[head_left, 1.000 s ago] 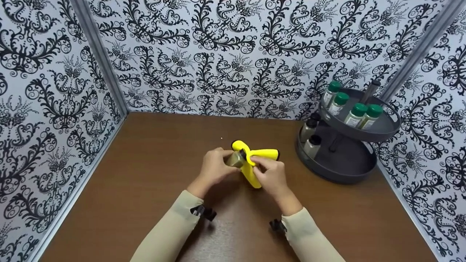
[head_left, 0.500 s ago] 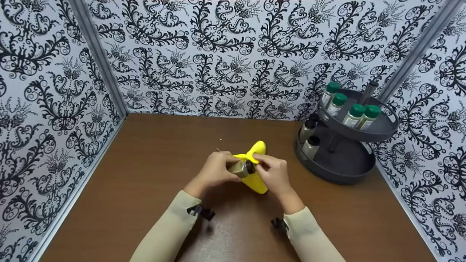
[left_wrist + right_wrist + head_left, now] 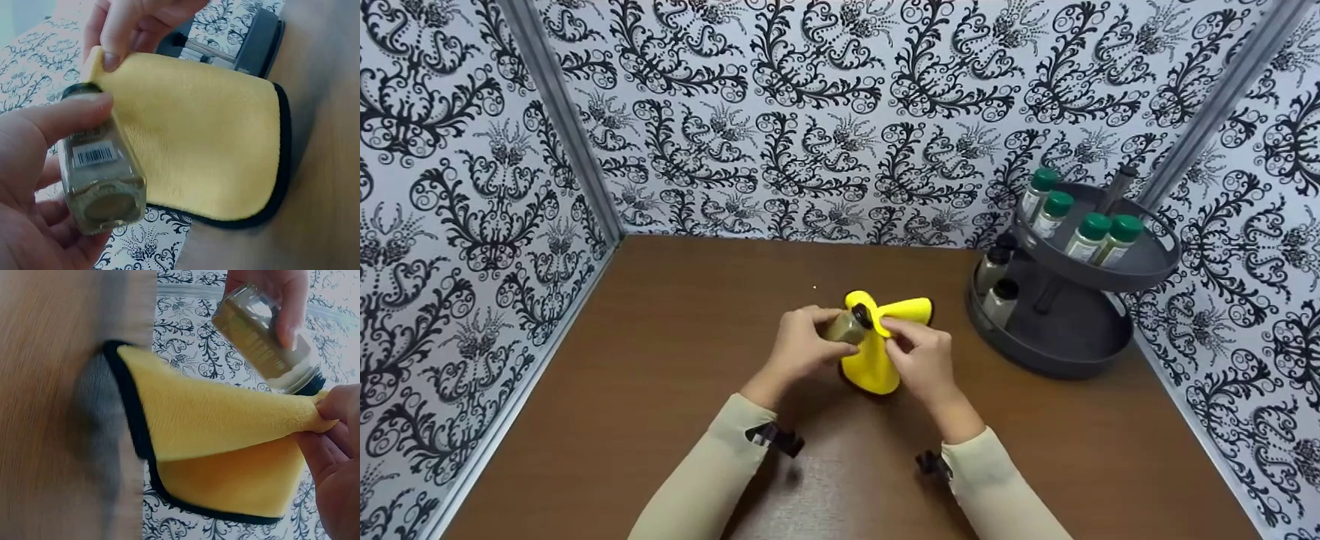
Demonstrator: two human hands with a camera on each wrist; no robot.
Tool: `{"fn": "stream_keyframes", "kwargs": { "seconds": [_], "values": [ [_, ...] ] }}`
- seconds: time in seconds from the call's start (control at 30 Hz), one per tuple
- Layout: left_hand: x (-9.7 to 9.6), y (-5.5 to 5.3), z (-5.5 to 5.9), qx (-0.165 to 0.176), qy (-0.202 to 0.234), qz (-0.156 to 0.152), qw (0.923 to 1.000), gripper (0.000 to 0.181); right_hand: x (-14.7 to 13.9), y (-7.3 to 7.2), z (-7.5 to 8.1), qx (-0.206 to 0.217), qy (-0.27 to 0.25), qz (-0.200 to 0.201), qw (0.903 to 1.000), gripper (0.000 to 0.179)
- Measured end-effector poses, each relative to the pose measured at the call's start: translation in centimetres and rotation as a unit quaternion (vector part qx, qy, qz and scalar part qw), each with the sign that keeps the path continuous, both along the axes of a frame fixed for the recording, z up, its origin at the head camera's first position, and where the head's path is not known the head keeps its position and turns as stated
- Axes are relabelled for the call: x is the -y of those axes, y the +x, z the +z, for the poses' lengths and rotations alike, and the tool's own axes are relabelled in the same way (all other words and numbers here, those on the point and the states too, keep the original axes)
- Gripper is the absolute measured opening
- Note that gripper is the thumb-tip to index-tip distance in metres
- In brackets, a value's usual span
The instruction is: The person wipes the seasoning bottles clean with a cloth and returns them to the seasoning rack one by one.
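My left hand point(image 3: 802, 345) grips a square glass spice jar point(image 3: 104, 163) by its body, tilted, with its black cap toward the right hand. A barcode label shows on the jar in the left wrist view. My right hand point(image 3: 921, 356) pinches a yellow cloth point(image 3: 225, 416) with black edging between thumb and fingers, right at the jar's cap. The cloth hangs down in folds below the pinch and spreads out past the cap in the head view. Part of the cap is hidden by the left thumb in the left wrist view.
On the right stands a dark grey two-tier round rack point(image 3: 1065, 360). Several green-capped jars point(image 3: 1086, 236) sit on its upper tier, and black-capped jars point(image 3: 1001, 300) on the lower one. Patterned walls point(image 3: 840, 120) enclose the brown table point(image 3: 675, 315) at the back and sides.
The jar's cap end has swung down and then back up, while the cloth has flapped and changed its folds around it. Both hands stay near the same place and keep their holds.
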State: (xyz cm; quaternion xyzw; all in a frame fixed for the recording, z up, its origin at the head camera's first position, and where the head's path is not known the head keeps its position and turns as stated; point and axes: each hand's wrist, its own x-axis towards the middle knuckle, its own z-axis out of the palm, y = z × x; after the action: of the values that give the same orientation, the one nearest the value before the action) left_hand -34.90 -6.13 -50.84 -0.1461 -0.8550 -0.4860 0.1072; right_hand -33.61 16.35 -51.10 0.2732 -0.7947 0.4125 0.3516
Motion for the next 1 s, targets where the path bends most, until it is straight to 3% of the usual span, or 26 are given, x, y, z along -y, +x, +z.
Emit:
{"fn": "stream_keyframes", "kwargs": {
  "seconds": [0.2, 0.4, 0.53, 0.67, 0.83, 1.0],
  "values": [
    [-0.26, 0.49, 0.15, 0.015, -0.074, -0.005, 0.9971, 0.041, -0.03, 0.29, -0.05, -0.025, 0.053, 0.007, 0.9983, 0.028],
    [-0.21, 0.22, 0.13, -0.034, -0.136, -0.058, 0.9884, 0.034, -0.30, -0.05, -0.22, -0.017, 0.053, 0.003, 0.9984, 0.028],
    [0.10, -0.07, 0.00, -0.048, -0.106, -0.091, 0.9890, 0.043, -0.34, -0.32, -0.03, 0.005, 0.027, 0.012, 0.9996, 0.029],
    [0.30, -0.20, -0.10, -0.022, -0.036, -0.098, 0.9943, 0.050, -0.36, -0.19, 0.27, 0.027, -0.006, 0.016, 0.9995, 0.030],
    [0.24, -0.29, -0.22, 0.022, 0.040, -0.081, 0.9956, 0.049, -0.34, -0.03, 0.41, 0.032, -0.013, 0.005, 0.9994, 0.029],
    [0.01, -0.36, -0.33, 0.028, 0.042, -0.040, 0.9979, 0.054, -0.21, -0.02, 0.28, 0.004, 0.008, -0.009, 0.9999, 0.027]
  ]
}}
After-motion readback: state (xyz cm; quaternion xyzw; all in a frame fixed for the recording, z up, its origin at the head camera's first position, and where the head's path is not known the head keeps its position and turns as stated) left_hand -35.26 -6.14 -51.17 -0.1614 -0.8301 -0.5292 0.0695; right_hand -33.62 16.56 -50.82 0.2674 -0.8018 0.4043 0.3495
